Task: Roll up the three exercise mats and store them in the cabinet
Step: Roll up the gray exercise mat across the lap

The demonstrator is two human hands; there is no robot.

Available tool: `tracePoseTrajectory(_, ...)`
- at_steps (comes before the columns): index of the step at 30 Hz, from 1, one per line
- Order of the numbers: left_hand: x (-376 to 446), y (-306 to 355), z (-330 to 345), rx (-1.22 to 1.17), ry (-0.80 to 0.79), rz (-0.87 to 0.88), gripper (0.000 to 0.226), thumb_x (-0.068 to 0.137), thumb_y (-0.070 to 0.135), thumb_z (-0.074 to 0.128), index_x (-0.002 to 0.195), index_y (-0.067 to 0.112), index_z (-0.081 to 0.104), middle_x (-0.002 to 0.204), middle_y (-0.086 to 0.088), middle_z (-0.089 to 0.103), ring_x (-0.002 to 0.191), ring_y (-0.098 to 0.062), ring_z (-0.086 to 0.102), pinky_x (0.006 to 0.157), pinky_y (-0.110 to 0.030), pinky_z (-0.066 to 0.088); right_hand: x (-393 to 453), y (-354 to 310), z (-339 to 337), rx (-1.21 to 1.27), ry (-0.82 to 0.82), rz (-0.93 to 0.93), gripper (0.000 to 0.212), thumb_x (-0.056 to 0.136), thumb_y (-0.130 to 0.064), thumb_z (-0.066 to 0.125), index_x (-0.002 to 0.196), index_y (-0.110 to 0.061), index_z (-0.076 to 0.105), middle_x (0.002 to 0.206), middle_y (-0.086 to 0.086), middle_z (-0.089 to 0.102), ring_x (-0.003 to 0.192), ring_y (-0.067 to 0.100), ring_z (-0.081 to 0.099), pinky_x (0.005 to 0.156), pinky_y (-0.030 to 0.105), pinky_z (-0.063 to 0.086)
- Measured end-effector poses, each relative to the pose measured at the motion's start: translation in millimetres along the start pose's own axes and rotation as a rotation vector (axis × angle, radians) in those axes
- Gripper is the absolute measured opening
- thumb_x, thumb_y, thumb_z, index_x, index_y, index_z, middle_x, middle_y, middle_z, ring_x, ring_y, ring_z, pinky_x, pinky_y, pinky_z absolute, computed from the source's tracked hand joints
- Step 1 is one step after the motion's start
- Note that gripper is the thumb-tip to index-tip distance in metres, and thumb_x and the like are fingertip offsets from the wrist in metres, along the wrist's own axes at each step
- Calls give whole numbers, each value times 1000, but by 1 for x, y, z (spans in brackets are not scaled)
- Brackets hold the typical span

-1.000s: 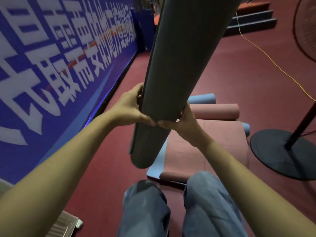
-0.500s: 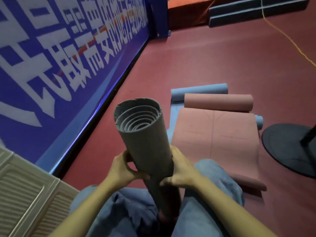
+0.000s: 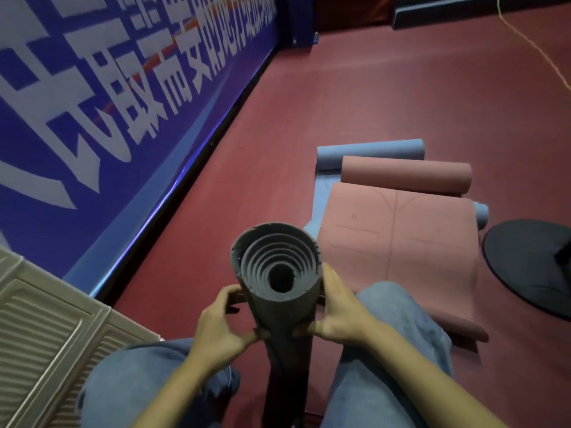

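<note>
Both forearms are extended forward from the lower edge of the view and are brought together toward the middle. The left hand (image 3: 224, 327) is placed on the left side of the upright grey rolled mat (image 3: 279, 291), with its fingers curled round the roll and its thumb laid across the near face. The right hand (image 3: 338, 313) is set against the right side at about the same height, its fingers wrapped behind the roll and its thumb pressed on the front. The roll is thus clasped between the two hands just below its upper end. Both wrists are held nearly straight. Two knees in blue jeans are seen below, one at each side of the roll.
</note>
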State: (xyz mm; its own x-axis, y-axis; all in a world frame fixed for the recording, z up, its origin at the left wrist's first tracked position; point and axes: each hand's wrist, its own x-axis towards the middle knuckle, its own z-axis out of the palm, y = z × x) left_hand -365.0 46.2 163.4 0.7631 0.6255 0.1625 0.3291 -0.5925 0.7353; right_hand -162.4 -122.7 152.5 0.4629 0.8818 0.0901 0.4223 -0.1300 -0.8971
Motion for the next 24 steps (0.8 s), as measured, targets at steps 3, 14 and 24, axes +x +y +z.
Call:
tracePoseTrajectory(3, 4, 9, -8, -64, -126, 42, 121, 46, 54, 101, 147, 37, 36, 141, 24, 52, 127, 1, 54, 101, -16, 44, -7, -25, -10, 75, 66, -77, 139, 51, -39, 103, 159, -28, 16, 155, -5, 39, 143, 17, 44, 111, 51, 45)
tracePoseTrajectory(14, 6, 12, 11, -205, -121, 116, 100, 63, 34, 97, 148, 28, 46, 143, 21, 56, 129, 0, 55, 105, -30, 48, 27, -153, -28, -881, -349, -170, 152, 46, -88, 74, 156, -44, -20, 170, -1, -12, 156, 32, -1, 121, 60, 18)
tracePoseTrajectory(24, -12, -19, 10, -250, -43, 20, 120, 47, 43, 96, 144, 63, 28, 141, 39, 46, 129, 12, 49, 100, -7, 39, 46, -141, 33, -907, -368, -202, 116, 60, -73, 74, 156, -39, 19, 164, 1, 19, 149, 32, 12, 116, 62, 13)
